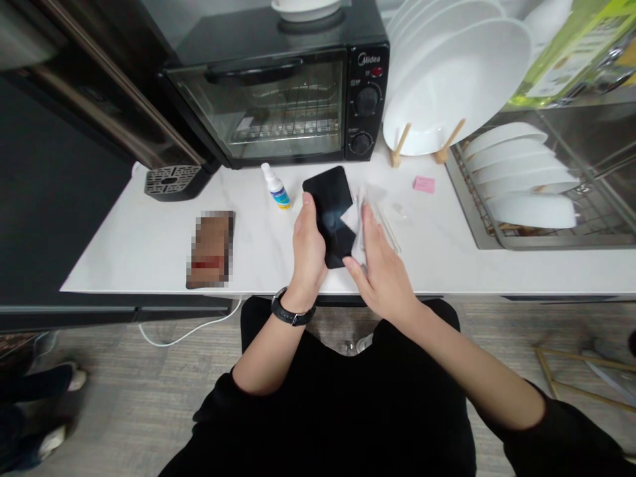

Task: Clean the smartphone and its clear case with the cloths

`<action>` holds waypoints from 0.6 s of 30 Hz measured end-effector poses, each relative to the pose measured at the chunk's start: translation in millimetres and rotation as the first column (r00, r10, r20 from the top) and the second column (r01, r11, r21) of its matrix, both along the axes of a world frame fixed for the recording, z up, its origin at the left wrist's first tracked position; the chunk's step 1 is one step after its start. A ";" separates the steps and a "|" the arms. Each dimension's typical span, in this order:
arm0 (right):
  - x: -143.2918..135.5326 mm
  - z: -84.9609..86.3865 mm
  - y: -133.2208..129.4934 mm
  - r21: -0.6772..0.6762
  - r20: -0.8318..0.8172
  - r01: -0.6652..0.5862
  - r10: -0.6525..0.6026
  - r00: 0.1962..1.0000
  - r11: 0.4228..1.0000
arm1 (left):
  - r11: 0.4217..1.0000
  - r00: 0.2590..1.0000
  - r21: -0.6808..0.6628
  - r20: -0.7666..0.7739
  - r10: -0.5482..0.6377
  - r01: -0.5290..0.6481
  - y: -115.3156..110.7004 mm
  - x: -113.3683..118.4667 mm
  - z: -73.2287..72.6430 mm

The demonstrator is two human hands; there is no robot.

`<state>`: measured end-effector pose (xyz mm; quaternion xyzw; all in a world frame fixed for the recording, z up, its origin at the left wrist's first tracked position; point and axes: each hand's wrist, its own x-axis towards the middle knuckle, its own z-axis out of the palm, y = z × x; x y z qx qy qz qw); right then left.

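Note:
A black smartphone (pixel 332 189), its dark face up, is held above the white counter. My left hand (pixel 308 248) grips it along its left edge, thumb on the upper left side. At the phone's right edge, my right hand (pixel 385 268) has a pale grey cleaning cloth (pixel 358 242) with a zigzag edge between its fingers and the phone. One corner of the cloth lies over the screen. To the left stands a small white spray bottle (pixel 277 189) with a blue and yellow label. Behind my right fingers lies a clear object, partly hidden.
A blurred-out flat rectangular item (pixel 211 250) lies on the counter (pixel 144 255) at left. Behind stands a black toaster oven (pixel 278 99). White plates (pixel 457 86) in a rack, a pink slip (pixel 424 184) and a sink (pixel 479 228) with bowls are at right. Another person's feet show lower left.

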<state>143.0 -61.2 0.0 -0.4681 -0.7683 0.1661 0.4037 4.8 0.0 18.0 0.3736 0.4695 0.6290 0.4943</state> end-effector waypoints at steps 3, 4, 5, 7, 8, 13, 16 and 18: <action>-4.1 3.0 6.5 -0.232 -0.395 0.023 -0.115 0.911 0.972 | 0.997 1.000 0.076 0.009 0.018 -0.018 -2.4 10.6 3.8; -4.6 3.6 8.1 -0.304 -0.480 -0.003 -0.150 0.864 0.953 | 0.993 1.000 0.114 -0.018 0.019 -0.016 -1.3 11.0 4.6; -4.7 3.7 9.2 -0.366 -0.543 -0.035 -0.182 0.820 0.930 | 0.989 0.999 0.147 -0.047 0.018 -0.011 0.4 9.9 5.4; -3.7 2.6 10.3 -0.452 -0.630 -0.108 -0.232 0.741 0.885 | 0.982 0.996 0.186 -0.092 0.001 0.016 3.7 4.7 7.7; -3.2 1.8 10.4 -0.477 -0.665 -0.144 -0.249 0.704 0.867 | 0.982 0.995 0.186 -0.094 -0.020 0.037 4.5 1.6 9.9; -8.4 4.9 7.9 -0.513 -0.775 -0.342 -0.254 0.578 0.787 | 0.951 0.949 0.063 0.065 -0.308 0.304 -0.9 -4.5 28.7; -15.4 15.6 -0.2 -0.441 -0.803 -0.361 -0.181 0.568 0.822 | 0.957 0.955 0.096 0.091 -0.281 0.272 -1.7 -1.5 35.7; -19.0 22.9 -7.2 -0.379 -0.772 -0.320 -0.105 0.627 0.868 | 0.980 0.984 0.120 0.069 -0.167 0.158 0.7 0.4 35.2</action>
